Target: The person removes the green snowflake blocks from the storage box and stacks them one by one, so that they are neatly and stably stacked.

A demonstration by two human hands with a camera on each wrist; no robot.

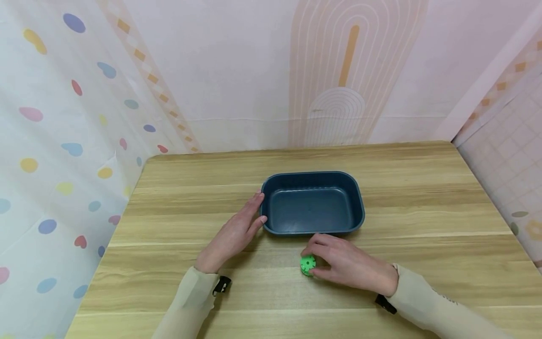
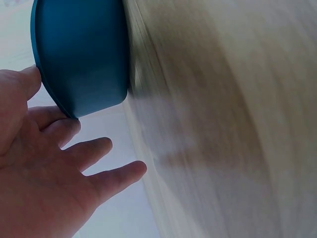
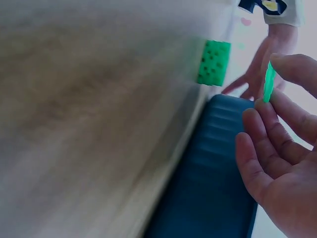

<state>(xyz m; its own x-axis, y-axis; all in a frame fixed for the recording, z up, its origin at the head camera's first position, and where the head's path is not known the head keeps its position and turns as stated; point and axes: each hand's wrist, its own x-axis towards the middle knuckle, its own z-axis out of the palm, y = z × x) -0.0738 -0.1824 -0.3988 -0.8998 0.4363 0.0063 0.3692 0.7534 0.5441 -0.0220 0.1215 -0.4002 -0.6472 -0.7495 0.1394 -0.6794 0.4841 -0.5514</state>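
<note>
My right hand [image 1: 345, 263] pinches a thin bright green notched disc [image 1: 308, 262] between thumb and fingertips, just in front of the basin. Edge-on in the right wrist view, the disc [image 3: 269, 83] is apart from a green cylinder-like piece [image 3: 214, 63] dotted with small holes, which stands on the table. From the head camera that piece is mostly hidden. A dark blue basin [image 1: 311, 209] sits upright with nothing inside. My left hand [image 1: 233, 233] touches its left rim with the thumb and a fingertip; the other fingers stretch out beside the wall [image 2: 81, 54].
The wooden table [image 1: 178, 207] reaches back to a patterned curtain [image 1: 237, 70]. Another curtain [image 1: 63, 165] with coloured spots hangs along the left edge. Each wrist wears a black strap [image 1: 221, 285].
</note>
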